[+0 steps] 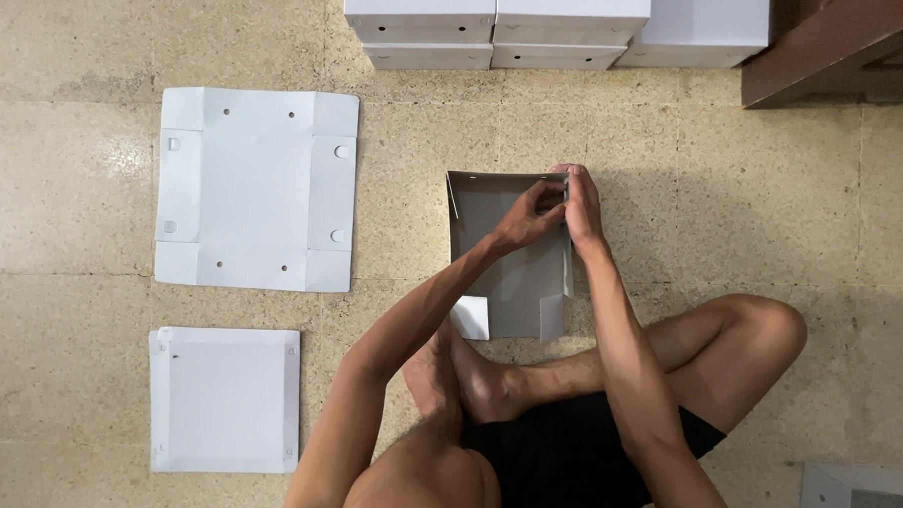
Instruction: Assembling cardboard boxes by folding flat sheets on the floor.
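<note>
Gripping the far right corner of a half-folded grey box (pixel 511 276), the left hand (pixel 526 220) and right hand (pixel 581 203) meet — fingers apparently pinched on its wall. Left of the box lie a flat white blank (pixel 257 189) and a lid (pixel 224 400); finished boxes (pixel 494 25) stack beyond it.

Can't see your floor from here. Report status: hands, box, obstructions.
Both hands, left hand and right hand, pinching far right corner of half-folded grey box. Near flaps still flat. Flat white blank lies apart, left; nothing obstructing.
</note>
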